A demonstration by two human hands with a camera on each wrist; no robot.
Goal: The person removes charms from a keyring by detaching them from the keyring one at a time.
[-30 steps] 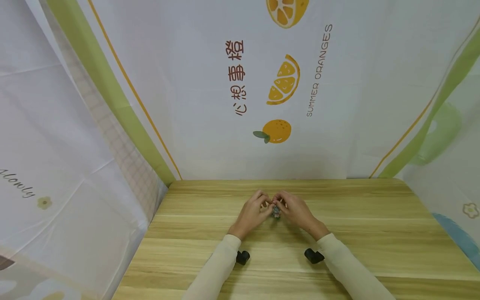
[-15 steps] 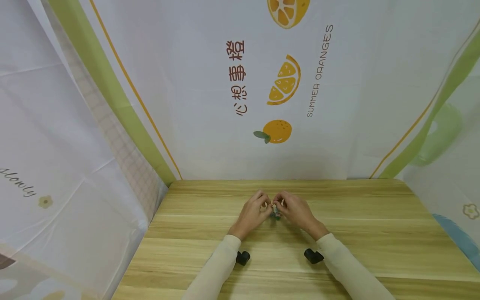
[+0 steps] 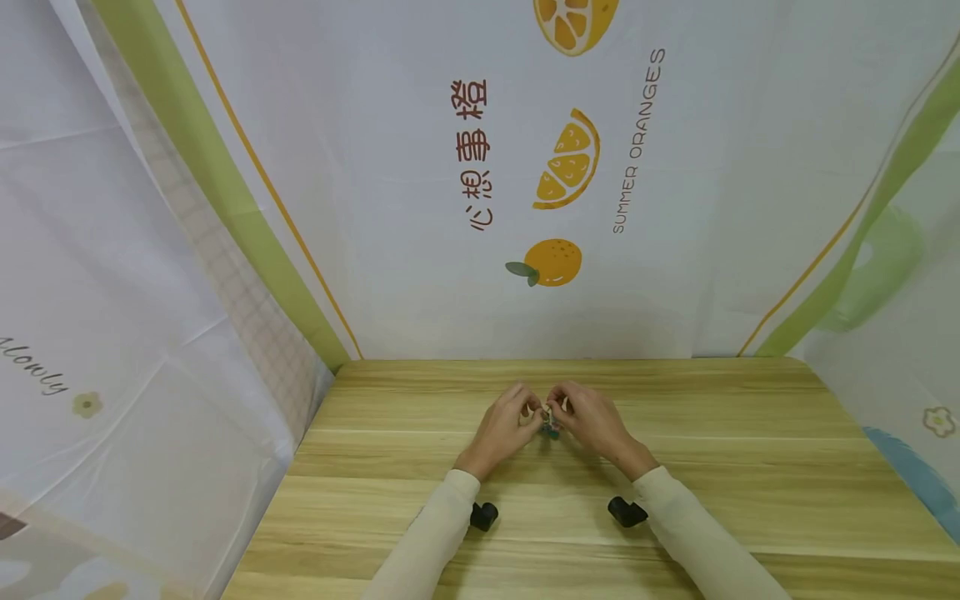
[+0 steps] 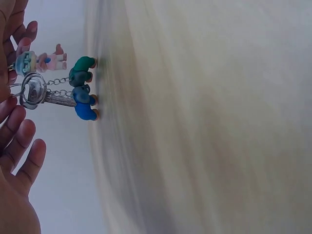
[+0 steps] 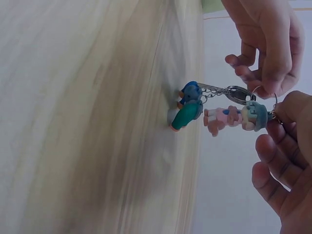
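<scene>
My left hand and right hand meet above the wooden table, fingertips close together. My left hand pinches a thin metal key ring, from which hang a silver key and short chains. On the chains dangle a green figure and a blue figure, at or just above the tabletop. Between my right thumb and fingers is the metal fitting of a small doll charm with a blue-green hat and pink clothes. Whether its fitting is threaded on the ring is unclear.
The wooden table stretches around both hands. Behind it hangs a white cloth printed with oranges, and more cloth hangs at the left. Black devices sit beneath the wrists.
Both hands stay nearly in place, with small fingertip movements. The dangling figures have turned and shifted slightly below the fingers.
</scene>
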